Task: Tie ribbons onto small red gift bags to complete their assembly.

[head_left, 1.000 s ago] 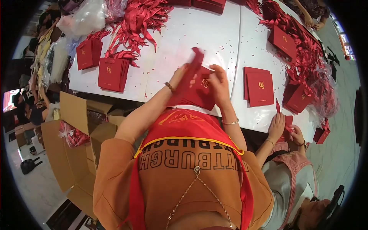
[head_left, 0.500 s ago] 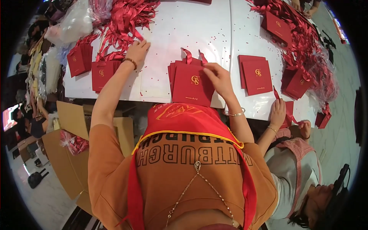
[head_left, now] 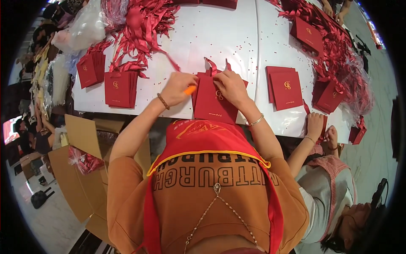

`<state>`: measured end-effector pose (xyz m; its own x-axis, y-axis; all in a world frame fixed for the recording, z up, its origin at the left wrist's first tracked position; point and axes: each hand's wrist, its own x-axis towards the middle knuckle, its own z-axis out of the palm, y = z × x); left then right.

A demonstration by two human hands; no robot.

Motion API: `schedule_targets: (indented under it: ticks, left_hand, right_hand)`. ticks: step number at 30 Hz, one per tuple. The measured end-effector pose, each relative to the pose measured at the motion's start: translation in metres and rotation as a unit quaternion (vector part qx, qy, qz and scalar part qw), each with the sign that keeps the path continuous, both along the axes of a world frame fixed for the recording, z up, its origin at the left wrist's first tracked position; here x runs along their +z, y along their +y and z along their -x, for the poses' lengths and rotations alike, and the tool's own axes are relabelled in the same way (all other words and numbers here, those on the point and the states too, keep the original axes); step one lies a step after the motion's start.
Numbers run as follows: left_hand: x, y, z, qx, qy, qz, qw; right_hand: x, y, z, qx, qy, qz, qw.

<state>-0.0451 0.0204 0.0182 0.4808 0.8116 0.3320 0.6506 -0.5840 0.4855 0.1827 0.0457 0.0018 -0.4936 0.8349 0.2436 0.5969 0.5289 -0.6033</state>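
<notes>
A stack of small red paper gift bags [head_left: 215, 108] with gold lettering lies at the table's front edge before me, ribbon loops rising from its top. My right hand [head_left: 231, 89] grips the top edge of the front bag, fingers closed. At that bag's upper left corner my left hand [head_left: 178, 89] is closed on a red ribbon [head_left: 170, 60], which trails back to a heap of ribbons [head_left: 141, 21]. An orange object [head_left: 190, 90], too little of it visible to name, pokes out from under the left hand's fingers. The left fingertips are partly hidden.
More red bags [head_left: 120, 89] stand to the left, and another stack [head_left: 285, 89] lies to the right. A co-worker's hands [head_left: 315, 125] handle a red bag at the right. Plastic bags [head_left: 86, 25] sit far left; an open cardboard box [head_left: 80, 182] stands on the floor.
My left hand has come from the ribbon heap toward the front bag, drawing a ribbon along. The orange object now shows in it. My right hand has shifted left along the bag's top.
</notes>
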Motion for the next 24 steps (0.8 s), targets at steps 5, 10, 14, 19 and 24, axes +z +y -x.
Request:
schedule_targets:
  ticks: [5,10,14,19,24]
  left_hand:
    - [0.000,-0.018,-0.037,-0.066,-0.354,0.511,0.781]
    - [0.007,-0.019,-0.036,0.035,-0.375,0.542,0.751]
    - [0.001,-0.017,-0.030,0.162,-0.374,0.462,0.788]
    - [-0.008,-0.018,-0.041,0.161,-0.196,0.272,0.928]
    - [-0.004,-0.019,-0.057,0.136,-0.116,0.138,0.974]
  right_hand:
    - [0.004,0.005,0.002,0.019,-0.052,0.042,0.998]
    - [0.009,0.008,-0.004,0.020,-0.028,0.105,0.994]
    - [0.008,0.007,-0.005,0.022,0.000,0.201,0.979]
    - [0.025,0.007,-0.003,0.012,-0.037,0.264,0.964]
    - [0.025,0.008,-0.004,0.010,-0.046,0.299,0.953]
